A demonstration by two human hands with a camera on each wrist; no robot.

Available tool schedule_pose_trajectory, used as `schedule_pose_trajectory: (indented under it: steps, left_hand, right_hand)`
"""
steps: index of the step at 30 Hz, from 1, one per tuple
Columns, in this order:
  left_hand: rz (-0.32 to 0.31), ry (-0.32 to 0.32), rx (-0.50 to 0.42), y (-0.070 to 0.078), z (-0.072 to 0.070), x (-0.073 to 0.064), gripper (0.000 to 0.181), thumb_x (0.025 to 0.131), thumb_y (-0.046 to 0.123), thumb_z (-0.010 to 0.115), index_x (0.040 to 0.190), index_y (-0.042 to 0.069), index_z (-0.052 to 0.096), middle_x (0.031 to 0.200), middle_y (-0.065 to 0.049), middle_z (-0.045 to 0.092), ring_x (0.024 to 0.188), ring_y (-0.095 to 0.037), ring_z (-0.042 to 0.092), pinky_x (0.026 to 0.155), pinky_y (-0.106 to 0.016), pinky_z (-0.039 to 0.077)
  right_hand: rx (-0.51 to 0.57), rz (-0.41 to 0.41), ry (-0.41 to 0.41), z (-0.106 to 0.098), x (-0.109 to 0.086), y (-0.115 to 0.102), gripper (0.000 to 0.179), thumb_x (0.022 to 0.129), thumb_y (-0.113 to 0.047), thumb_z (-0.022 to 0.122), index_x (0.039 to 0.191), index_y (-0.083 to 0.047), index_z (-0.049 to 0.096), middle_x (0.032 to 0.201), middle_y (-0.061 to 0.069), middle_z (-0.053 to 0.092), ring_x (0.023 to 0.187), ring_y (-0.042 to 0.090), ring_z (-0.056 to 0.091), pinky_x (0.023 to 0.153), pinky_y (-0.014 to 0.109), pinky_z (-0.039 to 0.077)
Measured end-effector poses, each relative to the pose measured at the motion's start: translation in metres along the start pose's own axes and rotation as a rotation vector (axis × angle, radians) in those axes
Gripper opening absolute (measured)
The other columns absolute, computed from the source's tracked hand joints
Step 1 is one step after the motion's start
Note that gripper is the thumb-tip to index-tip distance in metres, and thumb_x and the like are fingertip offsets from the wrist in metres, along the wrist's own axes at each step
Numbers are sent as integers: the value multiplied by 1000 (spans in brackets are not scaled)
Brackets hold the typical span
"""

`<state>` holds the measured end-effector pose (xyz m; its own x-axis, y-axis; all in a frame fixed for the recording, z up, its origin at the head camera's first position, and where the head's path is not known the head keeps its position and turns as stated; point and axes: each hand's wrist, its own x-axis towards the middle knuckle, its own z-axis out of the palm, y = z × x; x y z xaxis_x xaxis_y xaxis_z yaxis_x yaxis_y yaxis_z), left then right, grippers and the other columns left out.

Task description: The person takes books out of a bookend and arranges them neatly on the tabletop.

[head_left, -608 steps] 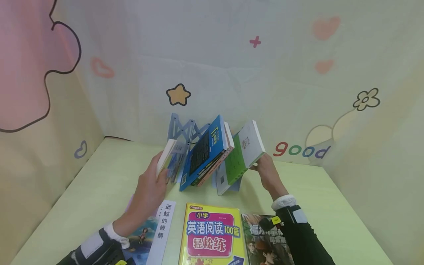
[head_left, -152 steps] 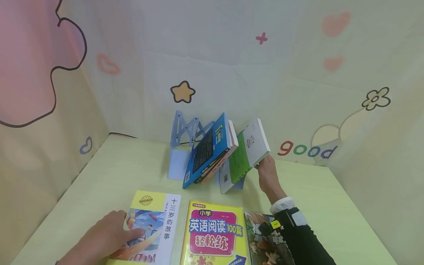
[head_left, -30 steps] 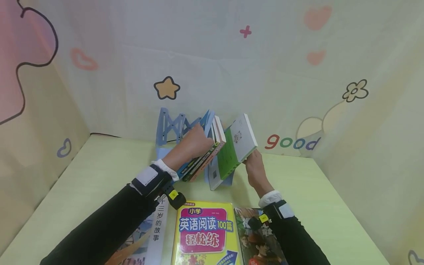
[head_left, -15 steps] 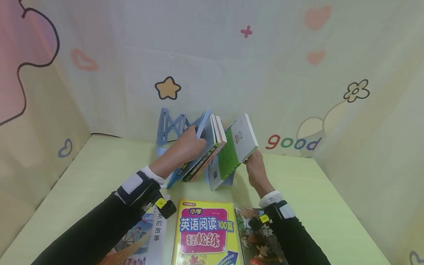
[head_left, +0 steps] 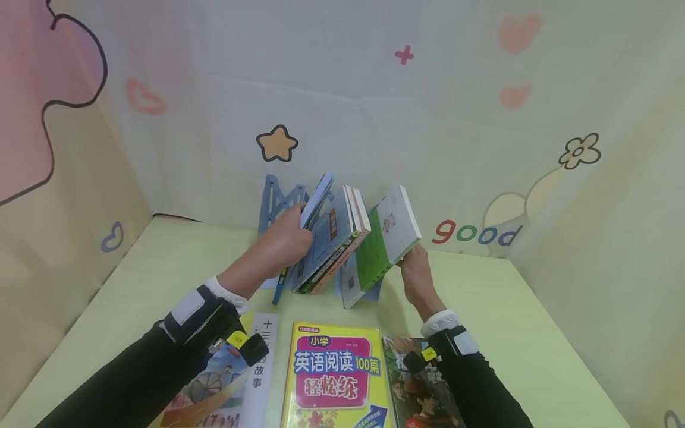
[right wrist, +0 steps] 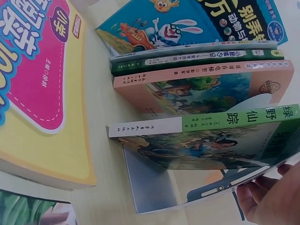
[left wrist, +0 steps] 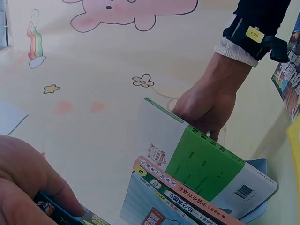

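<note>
In the head view my left hand (head_left: 278, 242) grips a blue book (head_left: 320, 196), holding it nearly edge-on, left of the row. The right wrist view shows its cover with a cartoon rabbit. Beside it, a light-blue book (head_left: 327, 233) and a pink-spined book (right wrist: 201, 70) lean together. Farther right a green-and-white book (head_left: 386, 235) tilts against the end panel of a blue extendable bookend (head_left: 270, 205). My right hand (head_left: 418, 276) holds that panel's edge, fingers curled at it in the right wrist view. The left fingertips are partly hidden.
Along the front of the table (head_left: 535, 368) lie a book with a white title strip (head_left: 257, 368), a thick yellow-and-pink book (head_left: 332, 380) and a dark-covered book (head_left: 420, 386). A patterned cloth wall (head_left: 348, 137) stands behind the bookend.
Over the last second my left hand draws the blue book leftward off the row, uncovering the light-blue cover. Five seconds ago this hand was on the front-left book. My right hand keeps its place.
</note>
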<state>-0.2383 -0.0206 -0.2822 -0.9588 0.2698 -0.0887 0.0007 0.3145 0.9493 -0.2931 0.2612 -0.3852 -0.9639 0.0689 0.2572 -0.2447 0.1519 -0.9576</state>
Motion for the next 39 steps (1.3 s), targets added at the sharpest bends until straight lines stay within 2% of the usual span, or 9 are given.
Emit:
schedule_pose_trajectory:
  steps: [5,9,15,20,26,32,39]
  left_hand:
    - [36,24,5,-7,-2,-12,71,98,-5,31,165,7,12,166,-19,23,145,-39,32,110,-59,35]
    - [63,47,9,-13,-3,-23,70,97,-5,31,164,8,15,165,-18,27,144,-41,34,111,-65,35]
    - [87,118,55,-26,-4,-39,61,109,7,35,166,12,15,165,-18,30,141,-44,40,106,-66,42]
    - [189,187,106,-38,-3,-52,57,111,11,39,164,11,21,160,-19,37,137,-43,47,104,-63,45]
    - [292,226,90,-53,-1,-67,51,111,11,38,161,12,26,156,-19,43,134,-40,51,103,-59,48]
    - [345,249,65,-62,0,-75,48,112,11,38,159,14,30,155,-19,45,133,-42,53,99,-60,50]
    - [357,301,50,-71,-1,-79,47,111,9,40,158,13,33,154,-18,47,130,-42,56,96,-57,52]
  right_hand:
    - [5,3,-9,-2,-1,1,49,115,-35,32,147,-1,47,131,8,55,109,8,58,94,28,52]
    - [-21,-7,-18,-5,-1,0,49,115,-34,31,149,-2,46,134,10,52,114,11,56,96,32,53]
    - [-44,-15,-27,-5,0,-1,48,115,-33,32,148,-1,46,133,10,52,113,11,57,94,31,54]
    - [-19,4,-17,-4,0,-2,47,115,-31,31,147,0,46,132,10,52,111,9,58,91,28,55]
    - [-27,-1,-17,-4,0,-5,47,115,-30,32,146,1,47,132,11,54,108,8,60,90,27,56]
    - [-21,48,4,-5,-1,-8,50,114,-36,34,145,0,50,129,9,56,108,9,62,93,30,55]
    - [7,92,-64,-7,-1,-11,51,114,-36,36,150,-2,48,140,12,54,119,17,60,101,41,52]
